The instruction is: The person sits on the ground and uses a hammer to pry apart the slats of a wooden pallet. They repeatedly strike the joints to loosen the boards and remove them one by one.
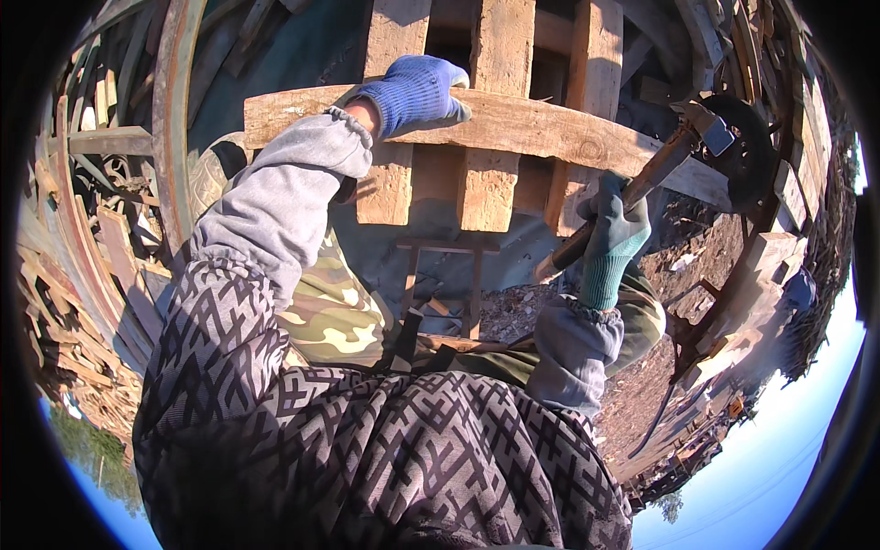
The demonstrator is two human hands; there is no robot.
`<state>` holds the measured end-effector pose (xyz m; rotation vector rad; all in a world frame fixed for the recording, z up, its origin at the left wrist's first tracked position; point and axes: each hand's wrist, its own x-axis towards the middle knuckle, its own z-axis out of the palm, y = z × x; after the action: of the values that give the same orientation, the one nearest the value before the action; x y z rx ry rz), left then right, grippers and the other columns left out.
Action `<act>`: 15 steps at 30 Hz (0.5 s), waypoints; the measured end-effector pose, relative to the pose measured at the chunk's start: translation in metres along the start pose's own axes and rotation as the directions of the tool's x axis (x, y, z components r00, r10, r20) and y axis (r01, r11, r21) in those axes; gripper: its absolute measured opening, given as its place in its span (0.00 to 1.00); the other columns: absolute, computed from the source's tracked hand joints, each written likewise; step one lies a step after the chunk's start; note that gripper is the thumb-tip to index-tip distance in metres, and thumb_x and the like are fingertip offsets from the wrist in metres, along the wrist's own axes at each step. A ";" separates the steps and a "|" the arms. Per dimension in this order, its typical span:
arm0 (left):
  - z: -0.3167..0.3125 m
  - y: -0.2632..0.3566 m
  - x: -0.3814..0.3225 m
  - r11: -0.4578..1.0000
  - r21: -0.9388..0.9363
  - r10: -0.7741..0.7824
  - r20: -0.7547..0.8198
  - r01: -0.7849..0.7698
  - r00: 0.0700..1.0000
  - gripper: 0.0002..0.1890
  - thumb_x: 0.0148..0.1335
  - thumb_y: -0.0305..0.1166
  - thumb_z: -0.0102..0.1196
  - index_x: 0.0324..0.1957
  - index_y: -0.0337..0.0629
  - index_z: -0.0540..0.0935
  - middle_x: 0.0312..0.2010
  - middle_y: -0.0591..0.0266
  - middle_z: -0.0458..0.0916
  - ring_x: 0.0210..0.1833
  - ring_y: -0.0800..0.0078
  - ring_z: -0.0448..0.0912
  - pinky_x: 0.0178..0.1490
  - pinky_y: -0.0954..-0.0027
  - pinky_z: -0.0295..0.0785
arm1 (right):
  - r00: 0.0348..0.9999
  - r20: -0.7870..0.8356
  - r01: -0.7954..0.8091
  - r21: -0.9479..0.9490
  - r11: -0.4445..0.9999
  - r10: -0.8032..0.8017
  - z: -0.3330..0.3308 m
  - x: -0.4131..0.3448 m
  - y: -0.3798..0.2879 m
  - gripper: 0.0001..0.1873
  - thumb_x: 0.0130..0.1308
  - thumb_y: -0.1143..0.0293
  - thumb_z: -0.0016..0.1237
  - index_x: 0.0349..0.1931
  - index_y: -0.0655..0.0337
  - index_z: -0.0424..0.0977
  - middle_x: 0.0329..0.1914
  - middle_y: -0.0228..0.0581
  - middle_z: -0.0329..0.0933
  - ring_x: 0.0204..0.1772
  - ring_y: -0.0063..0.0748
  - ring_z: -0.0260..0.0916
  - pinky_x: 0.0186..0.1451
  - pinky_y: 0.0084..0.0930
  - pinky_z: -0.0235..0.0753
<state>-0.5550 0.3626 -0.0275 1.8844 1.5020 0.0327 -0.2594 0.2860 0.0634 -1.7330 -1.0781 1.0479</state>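
Note:
My left hand [419,93], in a blue knitted work glove with a grey palm, grips the upper edge of a wooden plank [536,127]. The plank lies crosswise over several thick wooden beams [487,196]. My right hand [612,227], in a green coated glove, is shut on the handle of a hammer [646,172]. The hammer's metal head [715,132] is up and to the right, over the plank's right end. The handle's lower end points down and left, below the beams.
Below the beams is a small metal frame [447,245]. Heaps of scrap boards [75,344] rise at the left, with a long curved board [172,117] standing nearer. A dark tyre [753,148] is at the right, by stacked timber [773,251]. Wood chips cover ground [515,309].

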 end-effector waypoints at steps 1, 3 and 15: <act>-0.005 0.014 -0.004 0.997 -0.024 -0.078 0.033 0.079 0.996 0.25 0.59 0.50 0.67 0.52 0.43 0.84 0.43 0.49 0.86 0.47 0.50 0.83 0.53 0.53 0.77 | 0.999 -0.039 0.039 0.037 0.999 -0.037 -0.012 -0.005 -0.014 0.16 0.69 0.70 0.50 0.50 0.74 0.74 0.26 0.39 0.77 0.25 0.25 0.74 0.29 0.21 0.74; -0.007 0.040 -0.014 0.992 0.124 -0.006 -0.127 0.022 0.992 0.25 0.54 0.46 0.73 0.51 0.46 0.85 0.40 0.55 0.86 0.47 0.55 0.82 0.52 0.56 0.77 | 0.999 0.010 -0.049 0.248 0.967 0.048 -0.036 -0.028 -0.056 0.25 0.71 0.65 0.51 0.60 0.74 0.69 0.28 0.40 0.77 0.27 0.27 0.75 0.31 0.21 0.77; 0.029 0.042 -0.038 0.963 0.230 0.212 -0.335 -0.139 0.918 0.29 0.52 0.37 0.72 0.57 0.45 0.79 0.44 0.57 0.81 0.48 0.57 0.79 0.51 0.55 0.75 | 0.923 0.116 -0.377 0.093 0.922 0.366 -0.046 -0.023 0.009 0.10 0.70 0.66 0.55 0.37 0.64 0.74 0.23 0.34 0.75 0.21 0.21 0.69 0.24 0.19 0.69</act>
<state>-0.5195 0.3124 -0.0120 2.2692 1.6137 0.3356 -0.2211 0.2521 0.0747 -1.8510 -0.7407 1.4122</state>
